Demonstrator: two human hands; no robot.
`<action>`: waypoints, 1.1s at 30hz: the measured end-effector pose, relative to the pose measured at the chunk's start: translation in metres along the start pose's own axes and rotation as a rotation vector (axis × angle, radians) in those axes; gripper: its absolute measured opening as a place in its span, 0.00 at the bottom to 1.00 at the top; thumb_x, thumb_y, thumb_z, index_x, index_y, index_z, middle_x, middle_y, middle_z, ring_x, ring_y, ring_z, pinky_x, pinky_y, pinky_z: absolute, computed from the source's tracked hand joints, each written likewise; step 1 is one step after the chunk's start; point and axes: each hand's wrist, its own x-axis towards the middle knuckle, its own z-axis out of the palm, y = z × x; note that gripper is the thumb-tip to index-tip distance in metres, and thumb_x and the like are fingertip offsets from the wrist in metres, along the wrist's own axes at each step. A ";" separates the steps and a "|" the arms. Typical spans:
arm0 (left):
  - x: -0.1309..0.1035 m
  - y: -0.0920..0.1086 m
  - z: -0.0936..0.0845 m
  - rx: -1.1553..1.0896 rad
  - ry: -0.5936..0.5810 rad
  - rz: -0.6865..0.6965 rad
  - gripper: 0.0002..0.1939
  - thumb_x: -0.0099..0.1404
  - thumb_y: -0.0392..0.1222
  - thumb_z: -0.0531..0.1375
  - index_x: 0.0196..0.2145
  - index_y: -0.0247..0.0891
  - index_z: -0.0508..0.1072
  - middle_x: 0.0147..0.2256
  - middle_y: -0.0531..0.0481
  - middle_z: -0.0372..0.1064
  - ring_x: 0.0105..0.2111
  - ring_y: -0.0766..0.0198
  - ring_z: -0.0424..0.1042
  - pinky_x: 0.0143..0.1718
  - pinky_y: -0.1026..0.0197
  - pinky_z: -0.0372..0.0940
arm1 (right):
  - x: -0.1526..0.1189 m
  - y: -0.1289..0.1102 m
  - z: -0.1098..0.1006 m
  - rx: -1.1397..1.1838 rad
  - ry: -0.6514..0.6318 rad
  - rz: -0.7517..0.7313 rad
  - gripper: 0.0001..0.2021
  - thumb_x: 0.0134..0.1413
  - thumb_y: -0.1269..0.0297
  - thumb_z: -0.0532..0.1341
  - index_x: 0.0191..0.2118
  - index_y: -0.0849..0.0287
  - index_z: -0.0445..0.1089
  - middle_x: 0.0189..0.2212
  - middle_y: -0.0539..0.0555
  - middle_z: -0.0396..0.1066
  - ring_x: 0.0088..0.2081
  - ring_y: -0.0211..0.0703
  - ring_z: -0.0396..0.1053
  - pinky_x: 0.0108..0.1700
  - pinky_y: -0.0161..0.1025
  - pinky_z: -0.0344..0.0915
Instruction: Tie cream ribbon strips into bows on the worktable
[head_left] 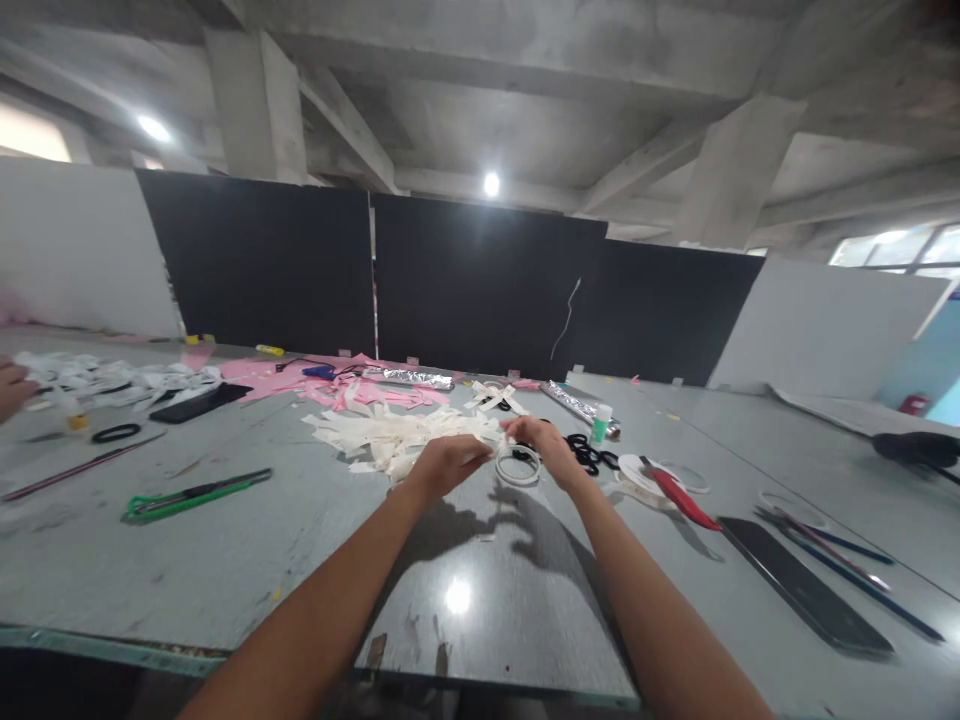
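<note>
Between my two hands, just above the table, is a white ring point(517, 480). My left hand point(452, 463) is closed, its thumb and fingertips pinched at the ring's left edge. Over the ring's upper right side curves my right hand point(546, 447), its fingers bent toward the left fingertips. A small whitish bit shows where the fingers meet, too small to make out. Right behind the hands lies a loose heap of cream-white strips point(390, 432). Black rings point(589, 455) lie close by on the right, partly hidden by my right hand.
A green utility knife point(199, 495) lies left. On the right are a white tape roll point(646, 485), red-handled scissors point(686, 500), a dark phone-like slab point(806, 580) and a glue bottle point(601, 424). Pink sheets point(300, 377) lie behind. Another person's hand point(13, 388) shows far left.
</note>
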 end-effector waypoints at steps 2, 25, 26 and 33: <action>-0.001 0.005 0.000 0.015 -0.049 0.066 0.10 0.63 0.40 0.54 0.35 0.44 0.76 0.37 0.49 0.72 0.36 0.63 0.71 0.37 0.64 0.60 | -0.002 0.004 0.009 0.003 -0.118 0.061 0.22 0.52 0.44 0.55 0.34 0.60 0.74 0.35 0.54 0.72 0.40 0.43 0.68 0.46 0.41 0.62; 0.004 0.007 -0.008 -1.068 -0.263 -0.665 0.23 0.61 0.58 0.51 0.40 0.35 0.70 0.34 0.45 0.67 0.28 0.66 0.64 0.28 0.65 0.59 | -0.012 -0.003 0.028 0.228 -0.215 0.341 0.12 0.44 0.58 0.63 0.23 0.59 0.61 0.15 0.43 0.58 0.16 0.30 0.51 0.18 0.28 0.50; 0.004 0.005 -0.006 -1.059 -0.269 -0.682 0.22 0.61 0.58 0.52 0.36 0.34 0.71 0.30 0.47 0.66 0.26 0.67 0.63 0.27 0.65 0.57 | -0.012 -0.003 0.027 0.232 -0.232 0.359 0.11 0.44 0.59 0.62 0.24 0.59 0.61 0.15 0.43 0.58 0.15 0.30 0.51 0.18 0.28 0.50; 0.003 0.008 -0.001 -1.050 -0.285 -0.614 0.19 0.59 0.55 0.58 0.26 0.34 0.66 0.22 0.54 0.57 0.21 0.71 0.57 0.26 0.64 0.57 | -0.013 -0.010 0.027 0.276 -0.306 0.337 0.06 0.44 0.64 0.58 0.24 0.61 0.65 0.18 0.48 0.63 0.19 0.33 0.58 0.22 0.31 0.60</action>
